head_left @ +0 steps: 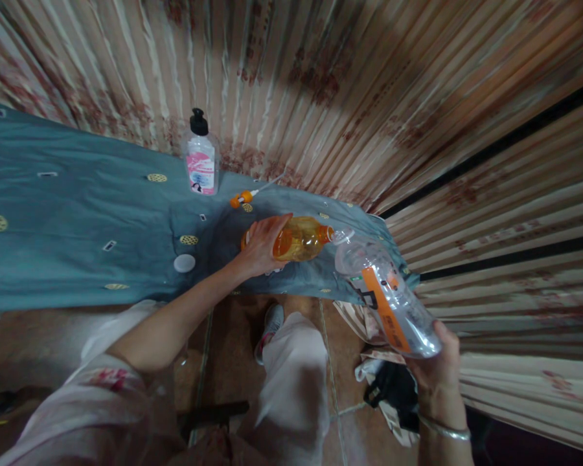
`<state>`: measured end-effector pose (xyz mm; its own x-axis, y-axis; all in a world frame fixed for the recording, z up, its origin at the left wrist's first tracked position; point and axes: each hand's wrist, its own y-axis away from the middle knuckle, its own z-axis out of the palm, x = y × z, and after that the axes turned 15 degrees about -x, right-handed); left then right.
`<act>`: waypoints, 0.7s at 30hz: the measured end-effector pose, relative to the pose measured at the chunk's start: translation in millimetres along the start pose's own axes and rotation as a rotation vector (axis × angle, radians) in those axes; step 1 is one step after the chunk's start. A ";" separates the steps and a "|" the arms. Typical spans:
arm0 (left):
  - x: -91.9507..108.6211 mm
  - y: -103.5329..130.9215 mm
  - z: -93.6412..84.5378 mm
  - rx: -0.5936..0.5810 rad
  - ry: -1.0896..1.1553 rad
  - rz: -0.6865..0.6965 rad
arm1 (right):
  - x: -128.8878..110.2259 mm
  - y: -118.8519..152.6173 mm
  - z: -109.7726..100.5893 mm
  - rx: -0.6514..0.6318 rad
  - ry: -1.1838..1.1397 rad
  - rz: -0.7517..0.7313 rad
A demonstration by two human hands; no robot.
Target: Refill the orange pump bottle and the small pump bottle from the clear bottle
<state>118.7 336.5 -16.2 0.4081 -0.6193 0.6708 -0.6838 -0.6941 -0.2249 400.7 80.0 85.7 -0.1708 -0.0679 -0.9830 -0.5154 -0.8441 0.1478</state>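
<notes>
My left hand (266,244) is wrapped round an amber bottle (304,238), which lies nearly level with its orange neck pointing right. In my right hand (440,362) is a clear plastic bottle (386,298) with an orange and black label, gripped at its base and tilted so its mouth meets the amber bottle's neck. Whether liquid passes between them I cannot tell. An orange pump top (243,199) with a thin tube lies behind the amber bottle. To the left of my left hand rests a white round cap (184,263).
A pump bottle with a black top and pink label (202,162) stands at the back of the teal cloth-covered surface (78,207). Pleated curtains (282,84) hang behind and to the right. A dark bag-like heap (393,388) lies on the tiled floor.
</notes>
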 end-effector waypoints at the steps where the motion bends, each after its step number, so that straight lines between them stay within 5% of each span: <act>1: -0.2 -0.1 0.1 -0.002 -0.001 0.003 | -0.4 0.3 1.0 0.004 -0.004 0.001; 21: 0.3 -0.6 -0.5 -0.007 0.004 -0.006 | 1.3 -0.8 -2.5 0.063 -0.002 0.017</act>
<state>119.0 336.9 -15.5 0.4098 -0.6140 0.6746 -0.6860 -0.6949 -0.2157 403.0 79.3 84.0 -0.1817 -0.0808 -0.9800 -0.5646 -0.8074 0.1713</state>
